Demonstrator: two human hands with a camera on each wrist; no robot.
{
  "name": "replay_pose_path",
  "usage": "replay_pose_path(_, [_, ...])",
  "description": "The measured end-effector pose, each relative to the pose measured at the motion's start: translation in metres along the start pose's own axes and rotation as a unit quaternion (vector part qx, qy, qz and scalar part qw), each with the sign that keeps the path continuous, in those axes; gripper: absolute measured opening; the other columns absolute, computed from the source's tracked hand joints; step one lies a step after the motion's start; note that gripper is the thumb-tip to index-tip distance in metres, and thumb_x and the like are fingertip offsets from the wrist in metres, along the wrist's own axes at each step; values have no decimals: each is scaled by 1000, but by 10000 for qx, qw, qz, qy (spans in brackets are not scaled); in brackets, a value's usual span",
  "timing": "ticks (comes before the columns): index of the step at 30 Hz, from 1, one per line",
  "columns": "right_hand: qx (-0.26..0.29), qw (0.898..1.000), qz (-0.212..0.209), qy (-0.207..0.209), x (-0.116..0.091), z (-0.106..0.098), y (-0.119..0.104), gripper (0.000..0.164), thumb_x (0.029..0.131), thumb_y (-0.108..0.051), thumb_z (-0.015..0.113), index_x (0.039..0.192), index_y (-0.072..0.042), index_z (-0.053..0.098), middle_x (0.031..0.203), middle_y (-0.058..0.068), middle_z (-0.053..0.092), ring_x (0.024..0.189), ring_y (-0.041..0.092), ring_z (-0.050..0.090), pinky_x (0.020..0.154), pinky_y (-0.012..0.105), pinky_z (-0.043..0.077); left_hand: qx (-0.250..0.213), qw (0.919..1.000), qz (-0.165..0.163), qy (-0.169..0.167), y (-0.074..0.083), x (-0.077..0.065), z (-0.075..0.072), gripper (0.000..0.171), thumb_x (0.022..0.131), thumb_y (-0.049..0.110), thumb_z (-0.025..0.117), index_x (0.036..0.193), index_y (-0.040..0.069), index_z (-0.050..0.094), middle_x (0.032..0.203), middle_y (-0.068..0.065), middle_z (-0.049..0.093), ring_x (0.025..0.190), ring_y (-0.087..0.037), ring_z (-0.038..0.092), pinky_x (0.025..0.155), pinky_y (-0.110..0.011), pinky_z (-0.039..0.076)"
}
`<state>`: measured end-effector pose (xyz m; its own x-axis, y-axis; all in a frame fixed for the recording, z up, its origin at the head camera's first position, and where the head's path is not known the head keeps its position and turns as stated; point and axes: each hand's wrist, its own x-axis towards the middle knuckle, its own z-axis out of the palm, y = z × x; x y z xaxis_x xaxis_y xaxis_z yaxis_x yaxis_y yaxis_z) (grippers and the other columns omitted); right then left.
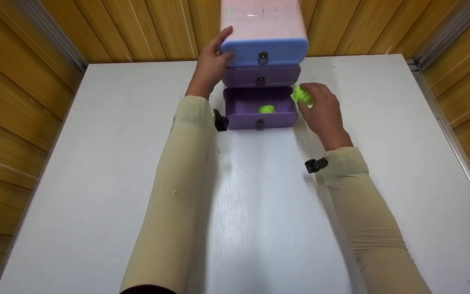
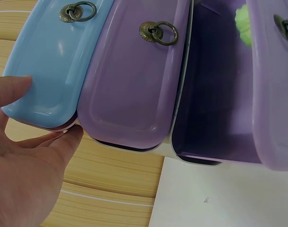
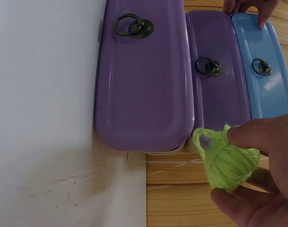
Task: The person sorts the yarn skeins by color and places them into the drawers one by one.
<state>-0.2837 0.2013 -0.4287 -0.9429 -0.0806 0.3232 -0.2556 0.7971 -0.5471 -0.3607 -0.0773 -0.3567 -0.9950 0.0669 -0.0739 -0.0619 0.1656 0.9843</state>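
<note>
A small drawer cabinet [image 1: 264,24] stands at the back of the table, one blue drawer [image 1: 243,53] above two purple ones. Its bottom purple drawer [image 1: 241,121] is pulled out, and a lime-green yarn ball [image 1: 267,109] lies inside. My left hand [image 1: 211,67] grips the cabinet's upper left side, thumb on the blue drawer front. Just right of the open drawer, my right hand [image 1: 322,110] pinches another lime-green yarn ball [image 3: 231,163] between thumb and fingers. In the right wrist view a loose loop of yarn sticks out of this ball.
The white table [image 1: 116,163] reaches from the cabinet toward me. Wood-plank walls [image 1: 153,28] rise behind it and on both sides. Each drawer front has a bronze ring pull [image 2: 158,33]. Black wrist cameras [image 1: 315,165] sit at both cuffs.
</note>
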Motion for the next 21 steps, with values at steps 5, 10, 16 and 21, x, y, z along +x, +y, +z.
replay_pose_path(5, [15, 9999, -26, -152, 2, 7, -6, 40, 91, -13, 66, 129, -6, 59, 134, 16, 56, 128, 31, 50, 108, 44, 39, -39, 10000, -60, 33, -3, 1, -1, 54, 98, 13, 55, 141, 45, 45, 155, 15, 32, 143, -6, 30, 115, -34, 30])
replay_pose_path(10, [-91, 9990, 61, -435, 5, 17, -11, 41, 92, -17, 65, 131, -7, 57, 136, 15, 53, 130, 31, 48, 109, 45, 38, -119, 9999, -18, 32, -3, -1, -1, 54, 97, 13, 55, 141, 43, 46, 155, 15, 33, 143, -5, 29, 115, -32, 29])
replay_pose_path(16, [-148, 9979, 101, -625, 7, 28, -14, 41, 93, -20, 65, 131, -8, 57, 136, 15, 52, 127, 32, 50, 105, 46, 40, -76, 9999, 84, 21, -3, -1, -1, 54, 97, 12, 55, 142, 41, 46, 155, 12, 33, 142, -6, 30, 113, -32, 31])
replay_pose_path(21, [-114, 9982, 85, -586, 9, 31, -16, 40, 93, -20, 65, 130, -8, 57, 134, 15, 52, 125, 31, 52, 104, 45, 41, -54, 9999, 97, 3, -2, -1, -1, 53, 97, 13, 55, 141, 42, 46, 155, 12, 33, 141, -6, 32, 113, -33, 32])
